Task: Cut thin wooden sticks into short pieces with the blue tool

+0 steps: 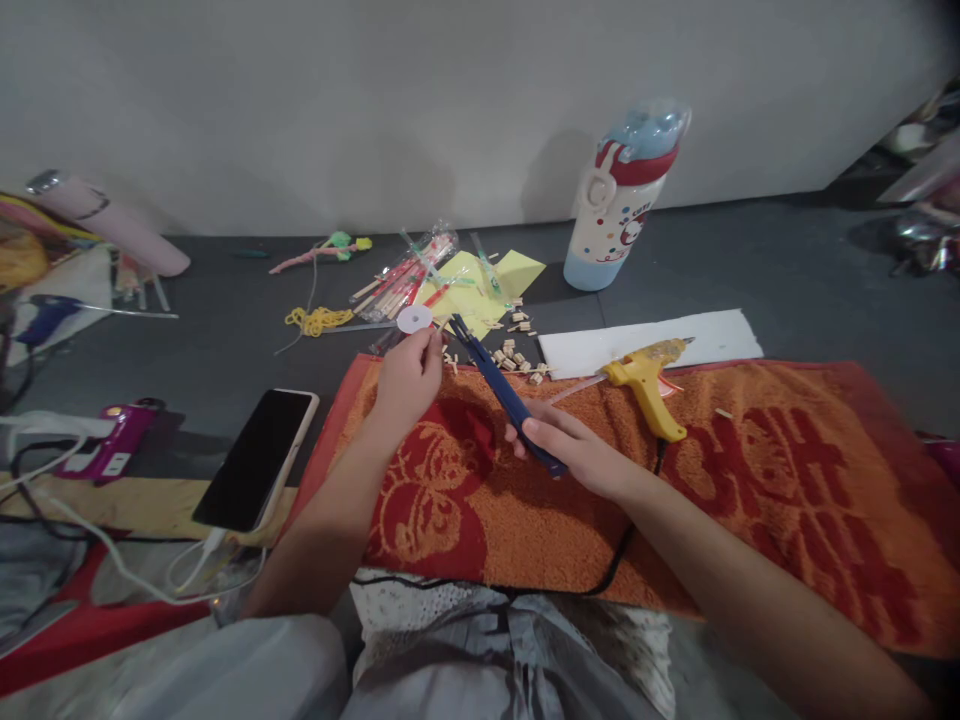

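white disc [414, 318], probably light and flimsy, pinched at its edge by our left hand [409, 380]. our right hand [577, 455] clasps a stiff blue tool [495, 385].

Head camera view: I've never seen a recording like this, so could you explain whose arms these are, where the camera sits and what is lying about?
There is no machine here: a person wears one camera on the head, looking forward and down, so the two bare arms are their own. The left hand pinches a small white disc; the right hand grips a dark blue tool, likely scissors, its tip near the disc. Under them lies an orange-red towel with a yellow glue gun on it. Beyond are small wooden pieces, a white sheet, yellow paper and a drinking bottle. A phone lies at the left.
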`<action>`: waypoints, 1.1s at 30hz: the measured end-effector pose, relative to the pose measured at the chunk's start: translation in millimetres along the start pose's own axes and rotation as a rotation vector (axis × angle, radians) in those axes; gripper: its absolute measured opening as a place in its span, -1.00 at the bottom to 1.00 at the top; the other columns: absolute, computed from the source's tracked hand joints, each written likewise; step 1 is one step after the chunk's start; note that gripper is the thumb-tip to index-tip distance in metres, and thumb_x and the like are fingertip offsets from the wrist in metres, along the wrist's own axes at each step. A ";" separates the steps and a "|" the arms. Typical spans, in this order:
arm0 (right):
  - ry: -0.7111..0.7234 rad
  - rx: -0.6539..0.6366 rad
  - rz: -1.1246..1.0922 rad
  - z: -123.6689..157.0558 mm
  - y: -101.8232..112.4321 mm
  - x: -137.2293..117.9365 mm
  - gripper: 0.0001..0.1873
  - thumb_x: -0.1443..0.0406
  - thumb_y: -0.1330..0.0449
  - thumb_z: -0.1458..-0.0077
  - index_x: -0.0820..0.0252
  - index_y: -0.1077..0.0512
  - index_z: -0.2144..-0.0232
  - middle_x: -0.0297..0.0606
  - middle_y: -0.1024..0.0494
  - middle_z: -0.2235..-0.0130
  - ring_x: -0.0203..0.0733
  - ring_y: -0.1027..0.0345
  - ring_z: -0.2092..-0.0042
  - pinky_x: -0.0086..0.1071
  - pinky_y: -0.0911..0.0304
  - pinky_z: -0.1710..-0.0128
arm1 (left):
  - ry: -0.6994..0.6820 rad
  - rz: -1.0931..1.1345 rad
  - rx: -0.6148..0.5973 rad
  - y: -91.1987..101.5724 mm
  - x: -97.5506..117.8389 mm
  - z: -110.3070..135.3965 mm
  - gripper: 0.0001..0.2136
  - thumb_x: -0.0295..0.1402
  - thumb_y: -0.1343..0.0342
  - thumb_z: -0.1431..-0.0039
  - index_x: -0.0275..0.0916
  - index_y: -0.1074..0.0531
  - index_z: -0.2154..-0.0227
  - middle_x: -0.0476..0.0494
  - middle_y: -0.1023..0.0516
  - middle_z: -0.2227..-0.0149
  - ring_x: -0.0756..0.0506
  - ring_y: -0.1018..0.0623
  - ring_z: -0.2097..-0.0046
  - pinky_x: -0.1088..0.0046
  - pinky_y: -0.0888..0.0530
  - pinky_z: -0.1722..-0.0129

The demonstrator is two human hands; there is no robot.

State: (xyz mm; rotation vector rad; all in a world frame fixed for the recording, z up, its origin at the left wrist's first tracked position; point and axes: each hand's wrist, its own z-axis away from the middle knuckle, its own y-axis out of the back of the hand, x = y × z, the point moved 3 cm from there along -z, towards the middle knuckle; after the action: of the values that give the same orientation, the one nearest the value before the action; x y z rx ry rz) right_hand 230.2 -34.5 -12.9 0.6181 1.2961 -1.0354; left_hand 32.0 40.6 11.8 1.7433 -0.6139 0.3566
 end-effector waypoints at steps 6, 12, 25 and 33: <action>0.013 -0.020 0.036 1.5 -3.9 2.0 -0.49 -0.11 -0.17 -0.02 0.17 -0.38 0.20 -0.31 -0.36 0.35 -0.25 -0.21 0.34 -0.41 -0.19 0.38 | -0.036 -0.021 -0.026 0.6 3.9 1.9 -0.80 -0.36 0.12 -0.22 -0.21 -0.32 0.49 -0.07 -0.42 0.51 -0.04 -0.38 0.44 0.45 -0.20 0.42; 0.055 0.024 0.101 2.5 -4.5 8.9 -0.48 -0.07 -0.15 -0.08 0.16 -0.38 0.08 -0.26 -0.42 0.26 -0.21 -0.25 0.29 -0.34 -0.25 0.26 | -0.054 -0.047 -0.058 -0.7 5.7 3.5 -0.83 -0.41 0.10 -0.14 -0.21 -0.27 0.54 -0.07 -0.39 0.52 -0.04 -0.36 0.45 0.45 -0.19 0.42; 0.106 0.066 0.148 1.6 -2.6 8.7 -0.46 -0.05 -0.17 -0.08 0.11 -0.38 -0.01 -0.15 -0.51 0.05 -0.01 -0.34 0.05 -0.17 -0.21 -0.01 | -0.019 0.001 0.005 2.7 4.4 3.0 -0.85 -0.39 0.11 -0.19 -0.20 -0.30 0.47 -0.06 -0.41 0.51 -0.05 -0.38 0.43 0.45 -0.23 0.40; 0.001 0.064 0.032 0.3 0.7 4.6 -0.53 -0.09 -0.16 -0.05 0.19 -0.42 0.26 -0.33 -0.39 0.42 -0.26 -0.23 0.39 -0.42 -0.17 0.45 | -0.027 0.205 0.157 4.3 -2.0 5.3 -0.71 -0.16 0.20 -0.32 -0.20 -0.29 0.39 -0.02 -0.38 0.51 0.02 -0.35 0.47 0.47 -0.29 0.40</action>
State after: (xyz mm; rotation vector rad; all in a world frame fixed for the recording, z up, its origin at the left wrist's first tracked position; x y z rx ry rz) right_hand 230.7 -35.8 -17.4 0.6859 1.2540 -1.0531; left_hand 27.5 35.2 12.8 1.8411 -0.8055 0.5366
